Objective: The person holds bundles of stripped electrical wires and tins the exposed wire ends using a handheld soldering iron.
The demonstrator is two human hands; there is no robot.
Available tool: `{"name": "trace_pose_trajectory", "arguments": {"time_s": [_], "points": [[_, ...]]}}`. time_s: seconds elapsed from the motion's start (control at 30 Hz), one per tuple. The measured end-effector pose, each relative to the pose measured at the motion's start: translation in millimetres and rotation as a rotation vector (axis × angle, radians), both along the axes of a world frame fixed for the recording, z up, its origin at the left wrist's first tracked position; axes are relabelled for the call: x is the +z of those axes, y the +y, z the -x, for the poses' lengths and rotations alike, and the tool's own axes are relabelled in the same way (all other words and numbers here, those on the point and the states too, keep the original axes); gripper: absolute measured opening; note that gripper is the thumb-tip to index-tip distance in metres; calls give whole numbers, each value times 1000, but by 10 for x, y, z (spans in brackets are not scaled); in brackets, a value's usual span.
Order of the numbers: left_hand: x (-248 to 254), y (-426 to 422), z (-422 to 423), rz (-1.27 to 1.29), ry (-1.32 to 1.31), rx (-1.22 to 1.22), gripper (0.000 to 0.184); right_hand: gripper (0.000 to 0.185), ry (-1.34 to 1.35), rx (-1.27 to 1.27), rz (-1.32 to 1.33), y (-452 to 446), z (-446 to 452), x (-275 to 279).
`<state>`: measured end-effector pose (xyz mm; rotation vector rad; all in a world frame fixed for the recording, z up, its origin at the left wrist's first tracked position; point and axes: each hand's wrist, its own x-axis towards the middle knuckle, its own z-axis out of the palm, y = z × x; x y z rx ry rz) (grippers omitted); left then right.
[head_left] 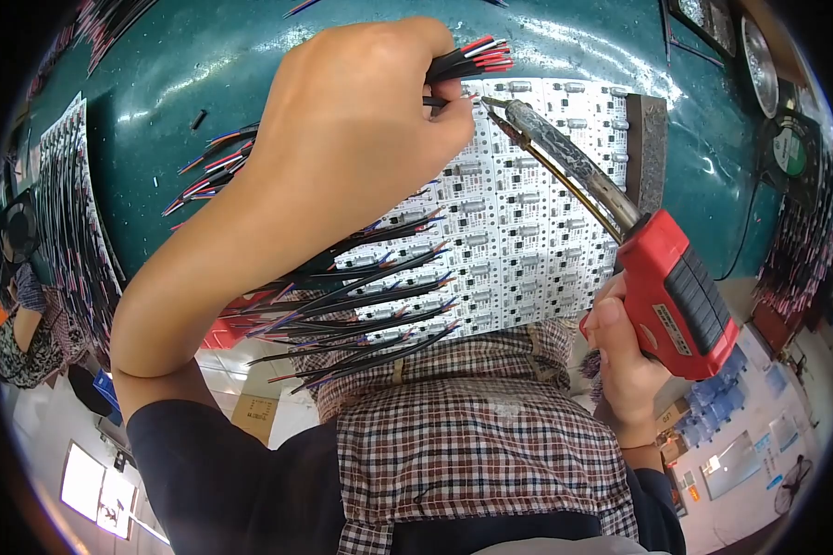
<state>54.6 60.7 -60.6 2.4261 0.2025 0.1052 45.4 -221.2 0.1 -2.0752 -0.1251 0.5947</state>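
My left hand [370,102] is closed around a bundle of black cables [470,61] with red and white wire ends. One cable end pokes out between thumb and finger at the upper part of a white panel of circuit boards [518,254]. In my right hand [625,356] is a red-handled soldering gun [666,277], its tip close to that cable end; whether they touch I cannot tell. Several black cables [379,310] lie across the panel's left side, partly hidden under my left forearm.
A dark metal bar [650,153] sits along the panel's right edge on the green table [194,69]. Another panel with cables [74,194] lies at left. A small fan [791,148] and a round metal dish [759,65] stand at right. A co-worker's arm [26,328] shows far left.
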Motion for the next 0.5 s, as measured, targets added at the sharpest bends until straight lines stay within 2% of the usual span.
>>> {"name": "trace_pose_trajectory", "arguments": {"time_s": [0.2,0.3,0.4,0.5], "points": [[-6,0,0,-34,14,-13,19,20,28,-61,-15,59,7,3],[1,-3,0,-45,25,-12,19,22,2,-44,19,42,-10,10],[-2,-5,-3,-56,15,-14,19,26,-19,28,-60,2,-23,21],[-13,3,-5,-59,9,-21,19,28,20,-45,52,-5,26,57]]}}
